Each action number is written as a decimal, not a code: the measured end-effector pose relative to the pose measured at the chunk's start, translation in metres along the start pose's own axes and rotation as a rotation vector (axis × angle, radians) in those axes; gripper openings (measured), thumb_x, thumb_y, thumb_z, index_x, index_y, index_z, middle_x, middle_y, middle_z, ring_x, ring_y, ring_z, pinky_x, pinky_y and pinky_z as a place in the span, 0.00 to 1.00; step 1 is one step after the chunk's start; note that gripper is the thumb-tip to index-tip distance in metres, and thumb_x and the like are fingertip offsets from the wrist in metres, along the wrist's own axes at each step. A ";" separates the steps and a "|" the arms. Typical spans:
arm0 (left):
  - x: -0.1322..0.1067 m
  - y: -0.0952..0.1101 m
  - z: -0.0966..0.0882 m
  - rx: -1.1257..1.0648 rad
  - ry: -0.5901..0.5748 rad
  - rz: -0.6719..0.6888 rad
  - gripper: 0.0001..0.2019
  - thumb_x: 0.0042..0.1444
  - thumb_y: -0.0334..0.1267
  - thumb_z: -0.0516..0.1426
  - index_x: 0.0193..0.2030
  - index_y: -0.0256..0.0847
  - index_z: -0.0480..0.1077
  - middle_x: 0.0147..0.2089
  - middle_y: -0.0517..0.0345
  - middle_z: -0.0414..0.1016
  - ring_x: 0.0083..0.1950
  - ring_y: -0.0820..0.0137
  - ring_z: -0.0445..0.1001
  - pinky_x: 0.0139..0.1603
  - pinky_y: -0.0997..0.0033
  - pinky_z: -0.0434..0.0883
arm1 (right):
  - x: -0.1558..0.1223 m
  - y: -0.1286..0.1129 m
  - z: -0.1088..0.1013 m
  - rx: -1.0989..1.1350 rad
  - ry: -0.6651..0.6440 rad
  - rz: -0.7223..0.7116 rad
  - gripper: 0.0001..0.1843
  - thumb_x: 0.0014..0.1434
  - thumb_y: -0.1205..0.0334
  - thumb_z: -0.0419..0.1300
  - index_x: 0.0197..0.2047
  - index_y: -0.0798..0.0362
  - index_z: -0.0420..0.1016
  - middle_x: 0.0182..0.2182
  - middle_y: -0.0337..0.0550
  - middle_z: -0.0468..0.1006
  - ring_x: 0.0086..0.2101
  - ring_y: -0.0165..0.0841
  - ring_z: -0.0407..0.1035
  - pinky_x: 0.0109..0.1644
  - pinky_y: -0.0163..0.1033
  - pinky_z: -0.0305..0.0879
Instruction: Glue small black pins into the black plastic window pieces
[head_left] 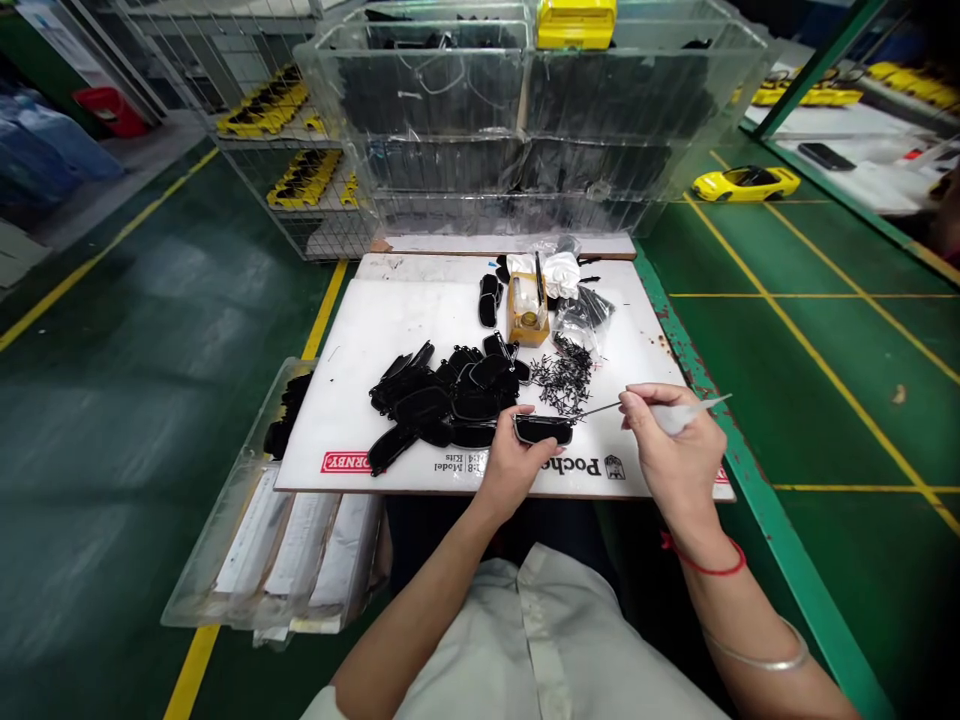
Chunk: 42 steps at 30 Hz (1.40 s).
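My left hand (512,462) grips a glossy black, silver-edged plastic part (543,430) between thumb and fingers, above the white board's front edge. Closed around a thin metal rod (600,408), my right hand (679,450) points its tip at the part's upper right end. A whitish, translucent piece with a long pointed tip (675,416) also lies in the right hand; I cannot tell whether it joins the rod. Left of my hands lies a heap of similar black parts (427,405). Just beyond the held part is a pile of tiny black pieces (564,376).
The white board (360,320) also carries a small yellow box (529,310) and a plastic bag of dark pieces (589,310). Clear bins (450,170) stand behind. A clear tray (199,590) sits lower left. A yellow model car (746,184) is at the right.
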<state>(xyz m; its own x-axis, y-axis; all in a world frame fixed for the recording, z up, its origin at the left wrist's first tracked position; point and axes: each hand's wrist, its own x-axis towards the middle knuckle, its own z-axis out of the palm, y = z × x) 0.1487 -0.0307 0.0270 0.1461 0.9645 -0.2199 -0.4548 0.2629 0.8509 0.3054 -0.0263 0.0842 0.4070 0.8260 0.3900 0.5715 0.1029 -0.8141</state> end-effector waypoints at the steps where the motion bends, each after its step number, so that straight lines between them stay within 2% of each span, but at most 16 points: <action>1: 0.000 -0.001 0.000 0.001 -0.002 0.003 0.22 0.50 0.33 0.62 0.50 0.40 0.59 0.40 0.57 0.73 0.38 0.72 0.76 0.47 0.65 0.74 | -0.001 0.000 0.001 0.004 -0.007 0.001 0.09 0.56 0.57 0.62 0.37 0.53 0.75 0.25 0.37 0.75 0.25 0.30 0.69 0.32 0.37 0.65; 10: 0.000 0.002 0.001 0.000 0.009 -0.006 0.22 0.50 0.31 0.62 0.50 0.39 0.59 0.41 0.57 0.73 0.38 0.73 0.75 0.47 0.67 0.74 | -0.003 0.004 0.009 -0.002 -0.031 0.000 0.11 0.56 0.55 0.62 0.38 0.53 0.75 0.30 0.41 0.77 0.29 0.33 0.71 0.36 0.40 0.67; 18: -0.002 0.004 0.002 0.015 -0.006 -0.017 0.21 0.51 0.31 0.61 0.50 0.39 0.58 0.41 0.57 0.72 0.37 0.74 0.76 0.47 0.67 0.74 | -0.003 0.004 0.001 -0.039 0.014 -0.020 0.10 0.56 0.56 0.62 0.38 0.52 0.76 0.29 0.39 0.77 0.29 0.32 0.71 0.36 0.39 0.66; 29: 0.000 0.000 0.000 -0.008 -0.018 0.007 0.22 0.50 0.31 0.61 0.50 0.38 0.58 0.42 0.55 0.72 0.38 0.71 0.75 0.50 0.58 0.73 | -0.004 -0.008 0.016 0.012 -0.040 -0.009 0.11 0.56 0.55 0.61 0.37 0.53 0.75 0.28 0.39 0.77 0.28 0.32 0.71 0.35 0.38 0.68; 36: 0.000 0.001 0.002 -0.031 0.001 0.004 0.23 0.48 0.32 0.63 0.48 0.39 0.59 0.42 0.55 0.72 0.38 0.71 0.75 0.48 0.60 0.74 | -0.007 -0.006 0.025 0.031 -0.077 -0.025 0.11 0.57 0.53 0.61 0.38 0.52 0.75 0.29 0.40 0.76 0.28 0.32 0.70 0.38 0.39 0.69; 42: -0.001 0.003 0.001 -0.002 -0.003 -0.024 0.22 0.49 0.32 0.62 0.49 0.39 0.58 0.42 0.55 0.73 0.37 0.72 0.76 0.48 0.62 0.73 | -0.001 -0.007 0.019 0.015 -0.041 -0.034 0.11 0.57 0.53 0.61 0.38 0.52 0.75 0.29 0.40 0.76 0.28 0.32 0.70 0.36 0.39 0.68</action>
<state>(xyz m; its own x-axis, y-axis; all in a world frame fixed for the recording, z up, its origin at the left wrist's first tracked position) 0.1482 -0.0305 0.0301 0.1597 0.9578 -0.2390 -0.4525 0.2863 0.8446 0.2875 -0.0172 0.0813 0.3575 0.8440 0.3997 0.5733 0.1396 -0.8074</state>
